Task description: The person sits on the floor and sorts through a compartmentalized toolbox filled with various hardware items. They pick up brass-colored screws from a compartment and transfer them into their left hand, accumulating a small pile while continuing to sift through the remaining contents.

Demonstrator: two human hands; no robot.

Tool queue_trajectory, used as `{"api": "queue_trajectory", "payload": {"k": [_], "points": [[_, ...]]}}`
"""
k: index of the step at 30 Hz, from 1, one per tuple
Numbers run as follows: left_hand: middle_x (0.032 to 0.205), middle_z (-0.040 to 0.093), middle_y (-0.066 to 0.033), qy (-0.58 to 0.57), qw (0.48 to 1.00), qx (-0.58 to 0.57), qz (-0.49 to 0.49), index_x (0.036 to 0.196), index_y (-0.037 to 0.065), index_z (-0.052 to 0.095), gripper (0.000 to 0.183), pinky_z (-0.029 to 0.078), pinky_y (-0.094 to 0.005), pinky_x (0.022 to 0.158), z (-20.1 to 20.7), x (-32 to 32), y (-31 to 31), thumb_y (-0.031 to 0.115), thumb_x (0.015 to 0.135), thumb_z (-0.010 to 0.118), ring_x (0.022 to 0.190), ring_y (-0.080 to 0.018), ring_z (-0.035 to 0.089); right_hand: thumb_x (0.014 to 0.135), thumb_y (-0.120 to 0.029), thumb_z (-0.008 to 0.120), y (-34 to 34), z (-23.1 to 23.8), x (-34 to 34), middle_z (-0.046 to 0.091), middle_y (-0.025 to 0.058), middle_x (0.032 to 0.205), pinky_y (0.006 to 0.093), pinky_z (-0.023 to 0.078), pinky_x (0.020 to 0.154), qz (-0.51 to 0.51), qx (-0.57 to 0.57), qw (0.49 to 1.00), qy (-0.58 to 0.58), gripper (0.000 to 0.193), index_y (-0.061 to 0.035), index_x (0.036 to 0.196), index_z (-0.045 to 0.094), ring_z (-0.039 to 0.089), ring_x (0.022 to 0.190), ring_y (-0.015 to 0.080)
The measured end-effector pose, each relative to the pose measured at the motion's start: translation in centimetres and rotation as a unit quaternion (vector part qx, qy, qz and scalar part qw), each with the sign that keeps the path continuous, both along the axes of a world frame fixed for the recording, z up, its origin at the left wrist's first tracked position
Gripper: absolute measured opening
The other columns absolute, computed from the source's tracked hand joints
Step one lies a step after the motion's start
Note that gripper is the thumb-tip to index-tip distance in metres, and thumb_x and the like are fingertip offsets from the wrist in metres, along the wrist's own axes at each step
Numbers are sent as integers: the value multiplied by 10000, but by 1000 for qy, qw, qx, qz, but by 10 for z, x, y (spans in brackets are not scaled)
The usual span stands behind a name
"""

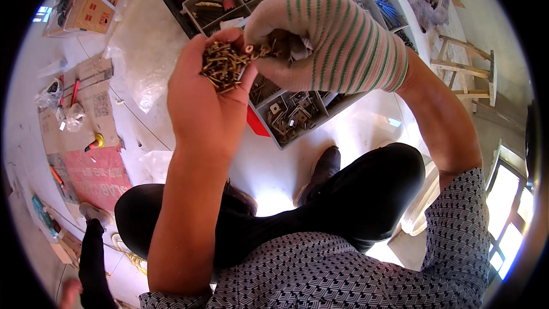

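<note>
My bare left hand (201, 106) is cupped, with a heap of brass-coloured screws (222, 67) lying in its palm and against the fingers. My right hand (343, 43) wears a pale knitted glove with green stripes. Its fingers curl round a few more of the screws close beside the left hand, and something whitish shows in its grip, too small to tell. Beneath both hands stands a grey compartment organiser (315, 124). Metal angle brackets (293, 115) fill its near compartment, and blue-tinted fasteners (384, 4) lie in one at the far right. The gloved hand hides its middle.
Cardboard boxes (91, 14) stand at the far left. On flattened cardboard (94, 106) lie a red-handled tool (75, 91) and a yellow-and-black tape measure (97, 142). A wooden stool (466, 68) stands at right. Another person's leg (94, 263) shows at lower left.
</note>
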State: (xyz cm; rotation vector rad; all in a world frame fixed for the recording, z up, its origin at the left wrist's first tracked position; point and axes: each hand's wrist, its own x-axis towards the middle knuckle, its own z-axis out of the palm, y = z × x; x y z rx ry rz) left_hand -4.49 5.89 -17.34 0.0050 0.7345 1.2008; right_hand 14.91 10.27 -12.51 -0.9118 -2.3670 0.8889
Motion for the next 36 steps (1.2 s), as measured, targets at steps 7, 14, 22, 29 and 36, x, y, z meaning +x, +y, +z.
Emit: {"api": "queue_trajectory", "payload": {"k": [7,14,22,29,36], "points": [[1095,698,-111,-21,999,9,-35,1160,-30,623,309,568,-342,888,6,19,0,180,1087,409,995,-215,691,898,-177,768,-4,8,-16,713,86,948,363,595,759,42,73,995,-62,234,-66,1094,704,725,838,256],[1097,701,-124,-69,996,18,-45,1161,-39,620,326,575,-352,869,1,19,1,179,1088,388,982,-232,697,919,-185,749,-10,-12,-13,693,102,975,362,581,773,19,40,999,-18,253,-74,1138,686,709,861,278],[1148,687,-122,-96,995,14,-38,1193,-32,596,312,565,-401,929,-10,9,-1,191,1093,401,1055,-243,676,902,-129,762,-13,-16,-18,679,79,997,350,573,756,-1,35,999,25,278,-70,1157,671,693,859,245],[1122,678,-125,-61,998,-21,-3,1173,-35,585,316,565,-420,984,8,19,1,216,1095,409,1054,-249,672,933,-78,740,-11,10,-4,722,31,949,256,566,769,-64,15,996,58,168,-60,1099,721,688,860,104],[1103,662,-204,-147,988,53,-18,1120,-97,601,351,569,-451,1021,8,-10,14,197,1084,414,1062,-318,664,972,-111,706,-5,3,11,704,27,939,240,554,730,-152,-132,966,160,157,-8,1090,696,643,794,73]]}}
